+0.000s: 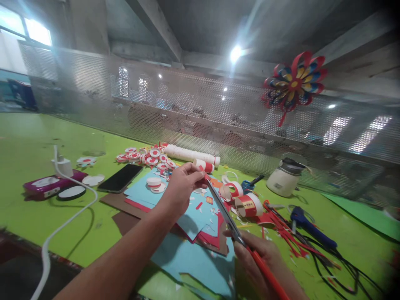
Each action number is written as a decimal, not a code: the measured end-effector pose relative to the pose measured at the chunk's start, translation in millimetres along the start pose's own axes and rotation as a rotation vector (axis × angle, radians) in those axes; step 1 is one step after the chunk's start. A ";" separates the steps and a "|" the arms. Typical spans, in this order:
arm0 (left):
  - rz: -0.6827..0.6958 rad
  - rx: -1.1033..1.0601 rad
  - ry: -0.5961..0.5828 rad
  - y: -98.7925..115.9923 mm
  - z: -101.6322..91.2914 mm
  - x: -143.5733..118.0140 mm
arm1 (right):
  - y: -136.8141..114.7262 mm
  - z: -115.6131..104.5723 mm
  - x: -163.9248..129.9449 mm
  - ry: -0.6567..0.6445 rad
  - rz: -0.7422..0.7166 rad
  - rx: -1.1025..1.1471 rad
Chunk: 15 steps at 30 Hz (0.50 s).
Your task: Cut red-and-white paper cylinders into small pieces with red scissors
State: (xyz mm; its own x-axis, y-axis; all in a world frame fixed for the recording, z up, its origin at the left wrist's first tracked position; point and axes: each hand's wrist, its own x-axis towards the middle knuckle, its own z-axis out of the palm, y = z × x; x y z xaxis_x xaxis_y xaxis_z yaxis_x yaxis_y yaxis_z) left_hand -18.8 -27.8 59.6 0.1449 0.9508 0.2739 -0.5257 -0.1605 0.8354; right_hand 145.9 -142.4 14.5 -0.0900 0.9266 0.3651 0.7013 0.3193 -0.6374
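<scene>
1. Head view, far left: a pink device (51, 184) and a black phone (120, 178) lie on the green table (25, 208).
2. Left hand (181, 188) pinches a small red paper scrap (202, 168) between its fingertips, above blue paper sheets (193, 250).
3. Right hand (261, 260), near and right, is closed around red-handled scissors (231, 227), whose blade tip meets the scrap.
4. Far right lies a blue glue gun (308, 227).

Both hands (183, 185) raised (fingers pinched)
</scene>
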 end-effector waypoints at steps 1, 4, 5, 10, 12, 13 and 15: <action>0.004 0.002 -0.006 -0.5 -0.2 0.2 | 0.4 -0.3 -0.1 -0.006 -0.003 -0.002; 0.013 0.006 -0.015 -1.8 -0.4 0.8 | 2.5 -1.0 -0.4 -0.017 -0.019 -0.004; 0.014 0.007 -0.017 -2.1 -0.4 0.8 | 3.2 -1.2 -0.6 -0.019 -0.019 -0.002; 0.013 0.014 -0.005 -2.2 -0.1 0.3 | 3.9 -2.4 -0.7 -0.038 0.018 0.018; 0.011 0.015 0.003 -2.2 0.1 0.1 | 3.5 -2.6 -0.5 -0.041 0.014 0.002; 0.010 0.016 0.007 -2.3 0.2 0.0 | 3.4 -2.5 -0.5 -0.038 0.010 -0.009; 0.008 0.017 0.013 -2.5 0.7 -0.1 | 3.7 -2.4 -0.3 -0.028 0.010 -0.025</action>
State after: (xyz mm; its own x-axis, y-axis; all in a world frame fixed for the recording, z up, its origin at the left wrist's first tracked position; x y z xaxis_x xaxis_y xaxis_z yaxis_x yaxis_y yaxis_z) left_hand -16.9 -27.7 57.8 0.1294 0.9529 0.2744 -0.5128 -0.1725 0.8410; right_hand 150.2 -142.0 13.6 -0.1025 0.9349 0.3399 0.7195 0.3056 -0.6237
